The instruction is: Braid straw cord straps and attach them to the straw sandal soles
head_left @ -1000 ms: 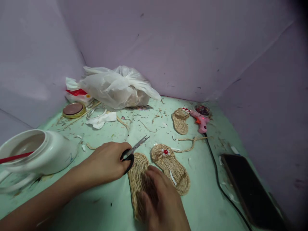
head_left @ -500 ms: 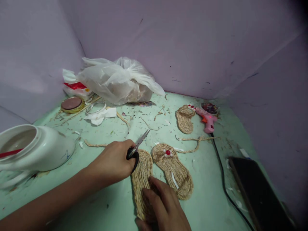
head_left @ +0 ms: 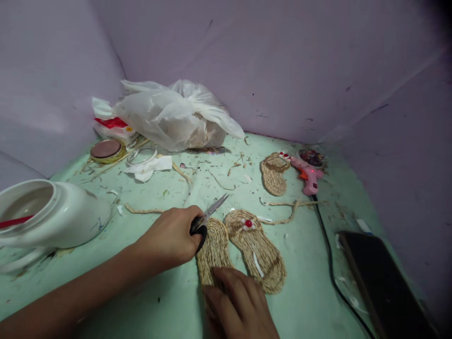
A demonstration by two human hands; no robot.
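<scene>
My left hand is closed round the black handles of a pair of scissors. Their blades look nearly together and point up and to the right, over the tip of a rope slipper sole. That sole is made of coiled tan twine. My right hand grips its lower part, fingers bent over the top, and hides that end. Just to the right lies a second rope slipper sole, bearing a red bead, white beads and a white strip. A piece of twine runs out behind my left hand.
A pink glue gun with a black cord lies at the right, beside a small rope slipper with red beads. A dark phone is at the near right. A white jug lies left; a plastic bag sits against the wall.
The scissors in my left hand have tilted lower and shifted slightly right, towards the sole's tip. My right hand's fingers have slid a little down and left on the sole.
</scene>
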